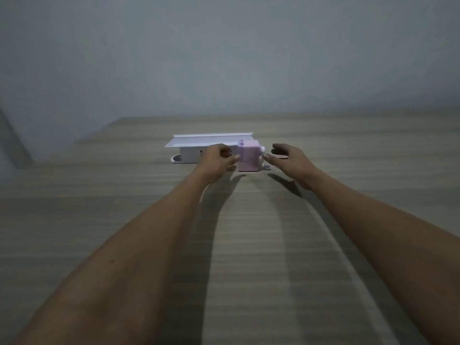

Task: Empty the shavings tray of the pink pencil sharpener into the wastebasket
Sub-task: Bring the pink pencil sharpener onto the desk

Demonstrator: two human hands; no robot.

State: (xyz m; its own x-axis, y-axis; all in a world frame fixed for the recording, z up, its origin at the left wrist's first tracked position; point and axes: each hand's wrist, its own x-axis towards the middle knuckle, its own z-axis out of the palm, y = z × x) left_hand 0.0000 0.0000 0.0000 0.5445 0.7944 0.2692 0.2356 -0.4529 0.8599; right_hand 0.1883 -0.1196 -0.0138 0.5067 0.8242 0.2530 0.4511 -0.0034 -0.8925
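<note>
Head view: pink pencil sharpener (pixel 249 156) stands on the wooden table (pixel 124 220), directly in front of a white rectangular container (pixel 199 148) with a flat lid. Left hand (pixel 219 158), fingers curled, touches its left side with the thumb. Right hand (pixel 290 158), fingers spread wide, holds nothing, fingertips beside the crank side.

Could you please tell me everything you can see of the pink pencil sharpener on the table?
The pink pencil sharpener is a small boxy block, plastic by its look, standing upright on the wooden table in front of the right end of a white box-like object. A paler knob or crank part sticks out of its right side. The left hand touches its left face with a fingertip; the right hand, open, reaches toward its right side. The picture is too blurred to show its shavings tray.
</note>
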